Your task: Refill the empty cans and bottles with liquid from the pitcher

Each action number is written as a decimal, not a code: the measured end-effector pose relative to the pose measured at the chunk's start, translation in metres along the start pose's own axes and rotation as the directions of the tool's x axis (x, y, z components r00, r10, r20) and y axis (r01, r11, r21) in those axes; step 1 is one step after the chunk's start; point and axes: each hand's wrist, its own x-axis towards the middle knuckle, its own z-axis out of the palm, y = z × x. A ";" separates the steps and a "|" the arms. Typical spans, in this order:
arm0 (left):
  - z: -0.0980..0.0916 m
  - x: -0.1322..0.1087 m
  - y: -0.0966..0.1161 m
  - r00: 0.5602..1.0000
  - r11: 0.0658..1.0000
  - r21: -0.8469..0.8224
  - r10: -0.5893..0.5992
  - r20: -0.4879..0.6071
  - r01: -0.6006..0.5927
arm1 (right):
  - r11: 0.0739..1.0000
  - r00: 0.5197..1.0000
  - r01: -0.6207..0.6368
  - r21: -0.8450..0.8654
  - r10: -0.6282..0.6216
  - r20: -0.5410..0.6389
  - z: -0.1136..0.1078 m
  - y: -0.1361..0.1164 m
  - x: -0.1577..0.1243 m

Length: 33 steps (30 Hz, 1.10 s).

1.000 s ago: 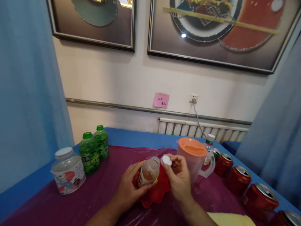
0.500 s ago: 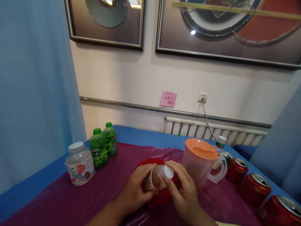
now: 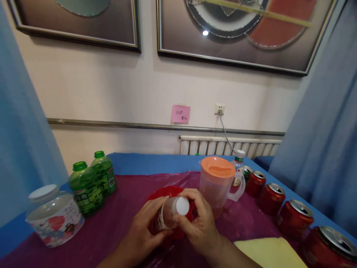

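A small clear bottle (image 3: 167,213) with a white cap (image 3: 182,206) is tilted, its cap toward the right and toward me. My left hand (image 3: 146,227) is closed round the bottle's body and hides part of its label. At the neck end, my right hand (image 3: 198,219) grips the bottle, thumb in front just below the cap and fingers behind. Under both hands lies a red dish (image 3: 163,192), mostly covered by them. Just right of my right hand stands a clear plastic pitcher (image 3: 213,190) with an orange lid (image 3: 217,167).
At left stand a labelled jar (image 3: 55,217) and two green bottles (image 3: 87,190) without caps. Along the right edge runs a row of several red cans (image 3: 295,217), with a white-capped bottle (image 3: 240,158) behind the pitcher. A yellow cloth (image 3: 269,253) lies at front right on the purple sheet (image 3: 134,186).
My view has turned to the right, so things sit farther left and more of the yellow cloth and cans show. Both hands keep their hold on the bottle.
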 end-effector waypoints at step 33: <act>0.000 0.000 0.007 0.998 0.997 0.041 0.062 0.033 -0.063 | 0.951 0.962 0.265 -0.160 -0.272 -0.029 0.002 -0.006 -0.005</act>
